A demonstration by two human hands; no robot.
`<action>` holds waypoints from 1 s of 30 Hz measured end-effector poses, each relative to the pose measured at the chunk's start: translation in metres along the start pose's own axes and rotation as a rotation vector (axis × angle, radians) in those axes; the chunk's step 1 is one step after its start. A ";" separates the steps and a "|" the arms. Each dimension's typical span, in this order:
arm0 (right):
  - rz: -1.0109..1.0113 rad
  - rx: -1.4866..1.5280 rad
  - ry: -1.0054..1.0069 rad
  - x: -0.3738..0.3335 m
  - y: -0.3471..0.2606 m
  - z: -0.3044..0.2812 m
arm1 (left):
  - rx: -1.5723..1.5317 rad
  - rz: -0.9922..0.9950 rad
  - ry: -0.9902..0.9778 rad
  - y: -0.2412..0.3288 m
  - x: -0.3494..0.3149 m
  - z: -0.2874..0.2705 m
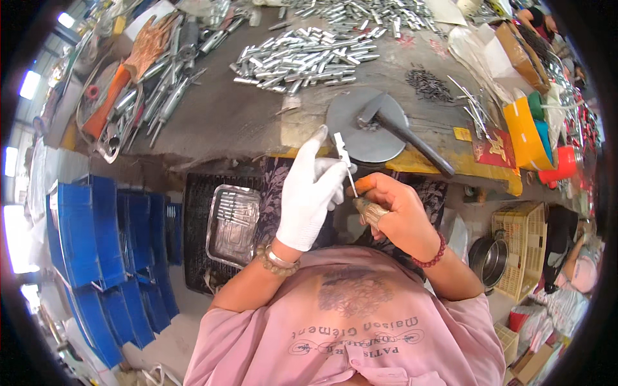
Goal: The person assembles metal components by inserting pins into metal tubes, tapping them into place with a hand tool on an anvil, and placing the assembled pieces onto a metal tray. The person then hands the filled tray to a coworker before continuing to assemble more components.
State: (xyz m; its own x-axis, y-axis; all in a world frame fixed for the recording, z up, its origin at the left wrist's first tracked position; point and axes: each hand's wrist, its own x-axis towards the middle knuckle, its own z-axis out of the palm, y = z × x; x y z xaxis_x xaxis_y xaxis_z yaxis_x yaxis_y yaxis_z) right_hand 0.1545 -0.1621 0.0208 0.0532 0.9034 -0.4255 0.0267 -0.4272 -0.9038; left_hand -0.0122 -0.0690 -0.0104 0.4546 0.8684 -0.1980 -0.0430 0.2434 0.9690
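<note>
My left hand (302, 199), in a white glove, pinches a small silver metal fitting (340, 147) between thumb and fingers. A thin metal rod (353, 183) slants down from the fitting. Bare but for coverings on the thumb and a finger, my right hand (402, 215) closes around the rod's lower end. Both hands are above my lap, just before the bench edge. Beyond them a round steel plate (341, 119) lies on the bench, and a hammer (405, 134) rests across it, its handle reaching over the edge.
A pile of silver metal tubes (309, 61) covers the bench's far middle. Small dark pins (428, 83) and thin rods (475, 106) lie to the right, tools (167, 96) to the left. Below left are a metal tray (232, 248) and blue bins (77, 231); a yellow crate (534, 225) stands right.
</note>
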 end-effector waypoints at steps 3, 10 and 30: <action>-0.032 -0.040 -0.015 0.004 0.001 0.010 | -0.076 0.047 0.022 -0.010 0.001 -0.007; -0.045 -0.027 -0.005 0.004 0.022 -0.005 | 0.281 0.205 0.453 -0.058 -0.025 -0.094; 0.003 -0.065 -0.109 0.020 0.028 0.004 | 0.451 -0.199 1.191 -0.353 -0.063 -0.326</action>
State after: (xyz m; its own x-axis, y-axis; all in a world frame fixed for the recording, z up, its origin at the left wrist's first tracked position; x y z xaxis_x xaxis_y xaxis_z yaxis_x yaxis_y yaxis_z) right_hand 0.1525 -0.1560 -0.0133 -0.0556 0.8993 -0.4337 0.0916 -0.4279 -0.8992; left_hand -0.3159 -0.0692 -0.3884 -0.6615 0.7391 -0.1272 0.3423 0.4484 0.8257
